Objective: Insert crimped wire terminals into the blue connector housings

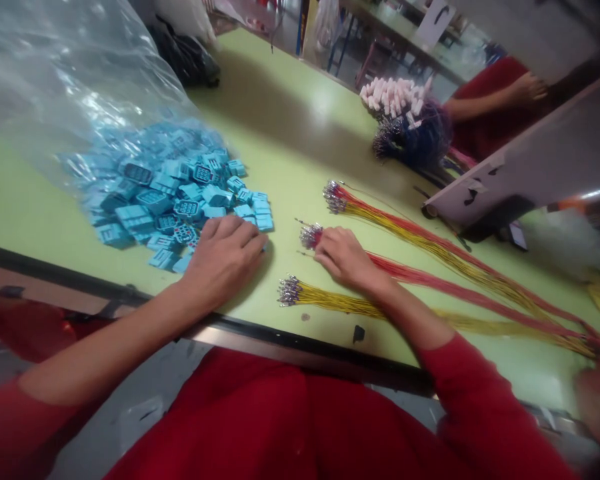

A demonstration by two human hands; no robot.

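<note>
At the far left, a clear plastic bag (80, 73) lies open on the green table (290, 127), its mouth spilling a loose heap of blue connector housings (165, 193); a black bag (183, 53) sits beyond it, past the far table edge. The left hand (223, 260) rests on the near right margin of the heap, fingers pressed together and curved over the housings; whether it pinches one cannot be determined. The right hand (343, 257) lies just to the right, fingers closed together on the red wire bundle (430, 270) beside its metal terminals; any pinch is unconfirmed. A yellow wire bundle (340, 305) lies nearer, and a red-and-yellow wire bundle (420, 243) farther. Beyond stands a heap of dark wires with pale ends (395, 100), beside a co-worker's hand (527, 89). A grey panel (515, 153) obstructs the far right.
</note>
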